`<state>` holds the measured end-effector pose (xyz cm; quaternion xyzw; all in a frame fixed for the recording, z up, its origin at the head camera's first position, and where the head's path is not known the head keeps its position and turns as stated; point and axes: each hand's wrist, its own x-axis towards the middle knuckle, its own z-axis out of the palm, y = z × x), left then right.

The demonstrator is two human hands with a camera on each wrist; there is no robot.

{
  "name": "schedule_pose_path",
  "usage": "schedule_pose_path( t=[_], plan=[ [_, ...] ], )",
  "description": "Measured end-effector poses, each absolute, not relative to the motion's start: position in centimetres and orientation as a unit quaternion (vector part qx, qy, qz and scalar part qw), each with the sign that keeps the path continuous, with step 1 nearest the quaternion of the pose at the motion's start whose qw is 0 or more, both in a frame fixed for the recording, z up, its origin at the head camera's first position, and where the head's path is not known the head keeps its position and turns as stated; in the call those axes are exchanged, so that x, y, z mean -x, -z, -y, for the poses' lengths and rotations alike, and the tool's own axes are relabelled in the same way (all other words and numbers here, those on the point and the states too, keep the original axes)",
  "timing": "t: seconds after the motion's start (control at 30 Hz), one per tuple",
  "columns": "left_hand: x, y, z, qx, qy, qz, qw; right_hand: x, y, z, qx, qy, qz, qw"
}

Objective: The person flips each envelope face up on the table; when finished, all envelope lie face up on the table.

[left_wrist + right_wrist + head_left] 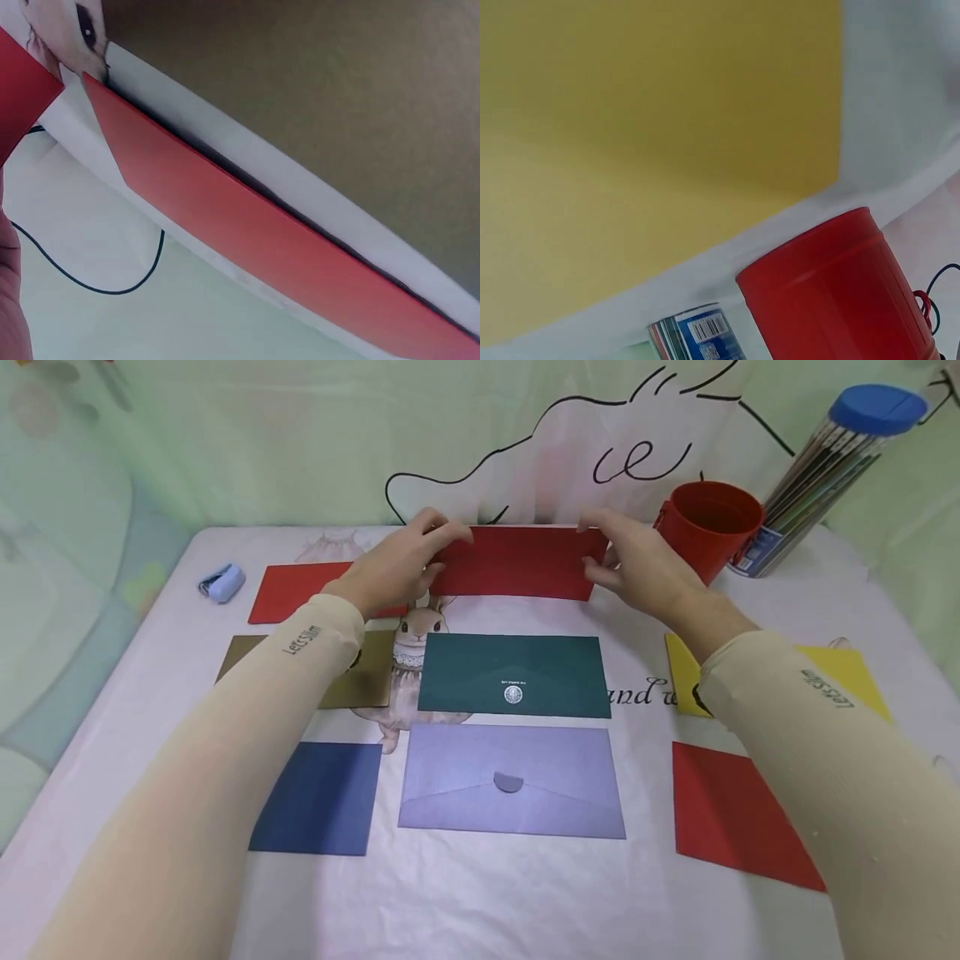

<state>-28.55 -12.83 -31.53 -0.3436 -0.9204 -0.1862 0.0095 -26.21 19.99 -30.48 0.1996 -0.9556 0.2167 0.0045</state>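
Observation:
At the back of the table, a dark red envelope (517, 564) is held at its two ends. My left hand (405, 560) grips its left end, and my right hand (637, 560) grips its upper right corner with curled fingers and thumb. In the left wrist view, a corner of this envelope (22, 94) and the edge of the left hand (11, 300) show at the left side. Closest in front of the hands lies a dark green envelope (513, 672) with a round white emblem. Below that is a lavender envelope (510, 810) with a half-round tab.
Left are a red envelope (296, 593), a gold one (360, 681), a blue one (322, 802) and a small light-blue object (222, 583). Right are a yellow envelope (840, 672), another red one (727, 818), a red bucket (701, 543) and a blue-lidded tube of pencils (817, 477).

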Motion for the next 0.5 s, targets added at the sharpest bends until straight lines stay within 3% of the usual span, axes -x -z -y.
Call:
schedule_pose_path(
  t=[0.5],
  plan=[
    [29.9, 32.0, 11.5, 0.261, 0.221, 0.935, -0.096, 27.6, 31.0, -19.8, -0.075, -0.285, 0.955, -0.023]
  ],
)
